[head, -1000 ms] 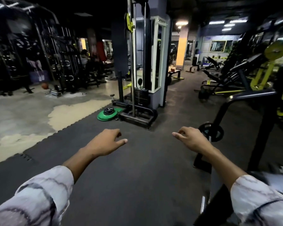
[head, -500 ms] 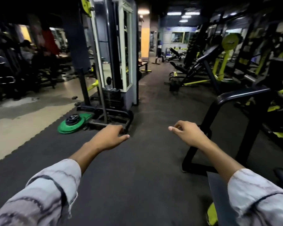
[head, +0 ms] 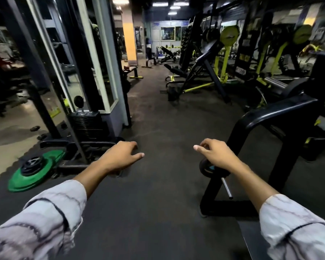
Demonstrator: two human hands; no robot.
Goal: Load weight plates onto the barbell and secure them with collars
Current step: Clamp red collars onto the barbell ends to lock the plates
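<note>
Evidently pre-loading: left hand [head: 120, 158] & right hand [head: 217, 156] hung loosely curled, holding nothing. Next: fetch the green plate [head: 29, 177] w/ 2 hands.

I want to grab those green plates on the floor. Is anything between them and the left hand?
In the head view, only bare dark rubber floor lies between the left hand and the green plates.

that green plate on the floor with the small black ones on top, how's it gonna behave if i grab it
The green plate is probably heavy for its size: broad and thick. It looks propped on one side rather than flat, so an edge may offer the fingers a gap. The black plates on top sit loose and would likely slide off if it tips. Once on edge, it could roll.
</note>
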